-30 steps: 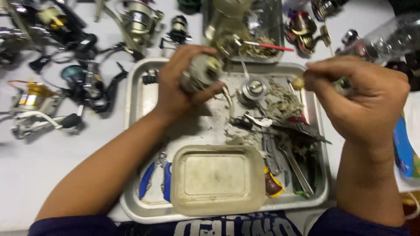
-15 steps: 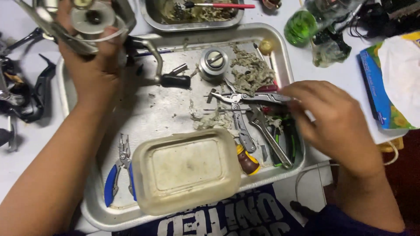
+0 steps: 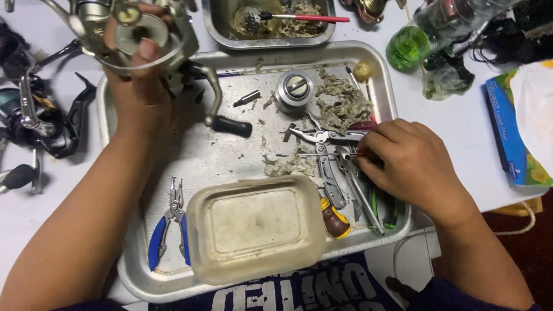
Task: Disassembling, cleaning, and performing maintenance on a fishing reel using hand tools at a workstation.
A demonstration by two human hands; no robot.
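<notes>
- Metal fishing reel (image 3: 144, 40), held up in the left hand (image 3: 141, 98) over the far left corner of the steel tray (image 3: 190, 167), now sits farther left than a second ago, when it hung above the tray's middle.
- Right hand (image 3: 412, 167) has dropped onto the tool pile at the tray's right and closes on a thin red-handled screwdriver (image 3: 322, 154).
- Judging by this, reel work is pausing for a tool.
- Blue-handled pliers (image 3: 170, 230) lie untouched beside the upturned plastic tub (image 3: 256, 227).

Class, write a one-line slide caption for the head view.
Left hand lifts a fishing reel; right hand reaches tools on a metal tray.
</notes>
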